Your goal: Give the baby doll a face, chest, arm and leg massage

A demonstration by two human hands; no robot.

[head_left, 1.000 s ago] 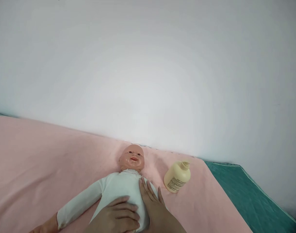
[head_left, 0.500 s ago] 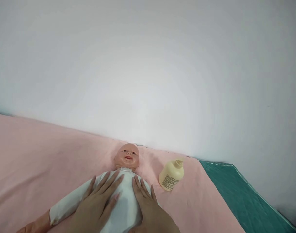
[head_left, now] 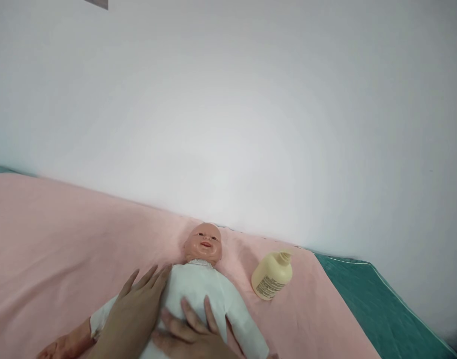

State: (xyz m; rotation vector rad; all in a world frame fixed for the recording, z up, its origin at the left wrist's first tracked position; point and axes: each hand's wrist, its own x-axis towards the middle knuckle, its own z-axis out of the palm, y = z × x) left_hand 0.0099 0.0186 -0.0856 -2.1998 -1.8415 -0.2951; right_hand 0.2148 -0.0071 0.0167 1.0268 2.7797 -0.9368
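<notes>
A baby doll (head_left: 198, 286) with a bald plastic head and a white cloth body lies on its back at the bottom middle of the head view. My left hand (head_left: 134, 304) rests along the doll's chest and shoulder on the left side, fingers stretched out. Lower down, my right hand (head_left: 194, 331) touches the doll's belly with its fingers spread. Neither hand grips anything. The doll's lower body is out of view, and the hands cover part of its torso.
A pale yellow bottle (head_left: 272, 275) with a printed label and a bare neck stands right of the doll. Pink cloth (head_left: 82, 239) lies underneath, over a green sheet (head_left: 378, 304) showing at the right. A white wall (head_left: 228, 109) rises behind.
My right hand has slid from the doll's upper chest down and left to its belly. My left hand has shifted slightly toward the doll's side. The view has moved a little left.
</notes>
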